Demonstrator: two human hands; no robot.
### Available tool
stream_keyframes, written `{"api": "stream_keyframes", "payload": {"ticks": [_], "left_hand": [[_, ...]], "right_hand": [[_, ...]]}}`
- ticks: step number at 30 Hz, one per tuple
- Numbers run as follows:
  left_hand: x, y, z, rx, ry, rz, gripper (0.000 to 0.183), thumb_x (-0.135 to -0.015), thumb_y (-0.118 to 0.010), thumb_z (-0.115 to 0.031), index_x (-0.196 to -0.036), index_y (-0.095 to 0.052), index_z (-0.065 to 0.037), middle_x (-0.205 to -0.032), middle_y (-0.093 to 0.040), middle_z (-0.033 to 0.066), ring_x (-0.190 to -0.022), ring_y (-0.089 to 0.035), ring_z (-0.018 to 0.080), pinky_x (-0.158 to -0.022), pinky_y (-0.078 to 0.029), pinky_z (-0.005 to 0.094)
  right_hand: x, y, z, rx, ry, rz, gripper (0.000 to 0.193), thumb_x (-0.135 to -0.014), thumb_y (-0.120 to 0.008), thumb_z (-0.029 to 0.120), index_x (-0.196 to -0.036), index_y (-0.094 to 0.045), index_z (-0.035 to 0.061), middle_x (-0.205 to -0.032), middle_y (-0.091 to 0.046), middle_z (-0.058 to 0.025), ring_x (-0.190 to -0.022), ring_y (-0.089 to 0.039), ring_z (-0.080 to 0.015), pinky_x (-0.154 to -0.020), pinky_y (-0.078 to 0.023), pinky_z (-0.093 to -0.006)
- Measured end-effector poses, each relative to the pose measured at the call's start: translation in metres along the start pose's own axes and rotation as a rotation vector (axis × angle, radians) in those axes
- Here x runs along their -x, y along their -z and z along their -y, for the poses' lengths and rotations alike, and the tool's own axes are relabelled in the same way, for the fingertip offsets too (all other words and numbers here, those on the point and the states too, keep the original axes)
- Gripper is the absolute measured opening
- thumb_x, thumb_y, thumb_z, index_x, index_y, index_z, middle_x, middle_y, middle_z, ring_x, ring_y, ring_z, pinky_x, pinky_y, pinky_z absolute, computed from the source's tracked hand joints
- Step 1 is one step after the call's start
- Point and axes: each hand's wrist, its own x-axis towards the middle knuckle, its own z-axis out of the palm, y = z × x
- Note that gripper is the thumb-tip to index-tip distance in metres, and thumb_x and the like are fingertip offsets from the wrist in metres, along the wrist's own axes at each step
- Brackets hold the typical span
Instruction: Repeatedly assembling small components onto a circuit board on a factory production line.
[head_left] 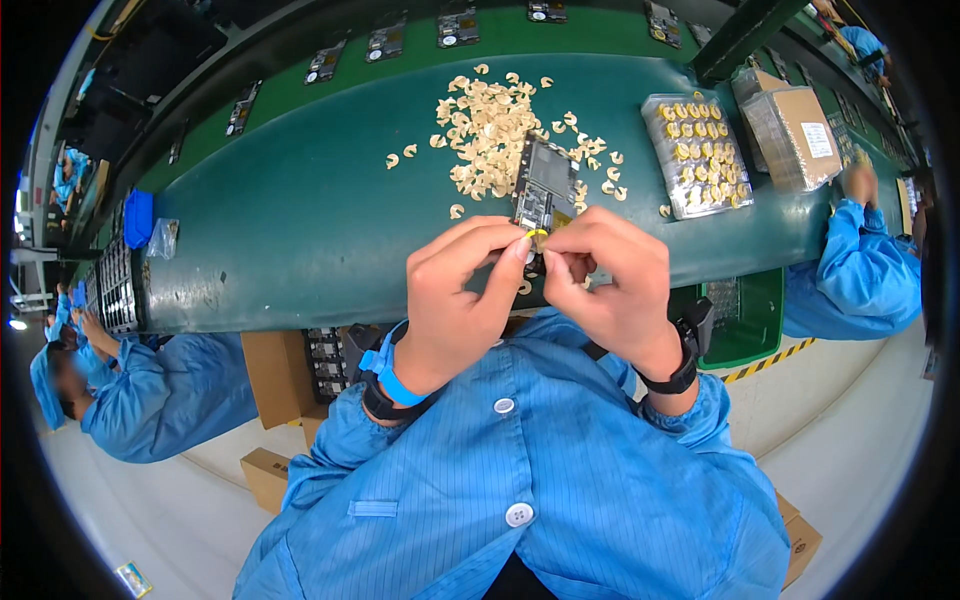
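1. Yellow curved piece (pixel 538 232) is between the two hands, over the near part of the circuit board (pixel 549 168); whether it touches the board cannot be told.
2. Left hand (pixel 455 275): thumb and forefinger are nearly together, pinching one end of the piece; a squeeze that is too hard could bend it or flick it away.
3. Right hand (pixel 620 275): fingers are drawn close at the other end; whether they grip it cannot be told; uneven pulls between the hands could twist or tear it.
4. Both hands hide the board's near end; a slipping fingertip could knock its parts unseen.
5. Pale curved pieces (pixel 490 140) lie loose on the tabletop (pixel 320 220) around the board; any caught beneath could make it rock, and a sideways nudge could scatter them.
6. Clear tray (pixel 686 209) of yellow pieces stands to the right; a sweeping sleeve (pixel 690 415) could jolt it.
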Motion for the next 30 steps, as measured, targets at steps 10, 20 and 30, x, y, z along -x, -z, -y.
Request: {"api": "stream_keyframes", "payload": {"ticks": [10, 20, 30], "left_hand": [[0.005, 0.005, 0.002, 0.305, 0.225, -0.014, 0.014, -0.102, -0.065, 0.001, -0.110, -0.069, 0.012, -0.103, -0.071, 0.0090, -0.090, -0.063, 0.0090, -0.080, -0.051, 0.0232], [0.003, 0.005, 0.003, 0.327, 0.265, 0.015, 0.017, -0.103, -0.065, -0.002, -0.112, -0.069, 0.011, -0.101, -0.070, 0.0052, -0.090, -0.061, 0.0067, -0.080, -0.050, 0.0218], [-0.001, 0.014, 0.003, 0.558, 0.337, -0.060, 0.027, -0.104, -0.059, -0.002, -0.129, -0.062, 0.008, -0.120, -0.070, 0.0149, -0.107, -0.069, 0.0163, -0.090, -0.058, 0.0288]], "right_hand": [[-0.006, 0.021, -0.038, -0.078, -0.616, -0.160, 0.011, -0.097, -0.071, 0.005, -0.090, -0.068, -0.0022, -0.074, -0.063, 0.0007, -0.065, -0.056, -0.0022, -0.056, -0.041, -0.0195], [-0.011, -0.004, -0.003, -0.199, -0.362, 0.121, 0.010, -0.093, -0.074, 0.004, -0.099, -0.072, -0.0029, -0.083, -0.066, -0.0055, -0.068, -0.062, -0.0093, -0.060, -0.047, -0.0236], [-0.013, 0.004, 0.017, -0.315, -0.463, 0.135, 0.010, -0.095, -0.073, 0.003, -0.102, -0.073, -0.0041, -0.084, -0.071, -0.0074, -0.068, -0.066, -0.0099, -0.060, -0.052, -0.0271]]}}
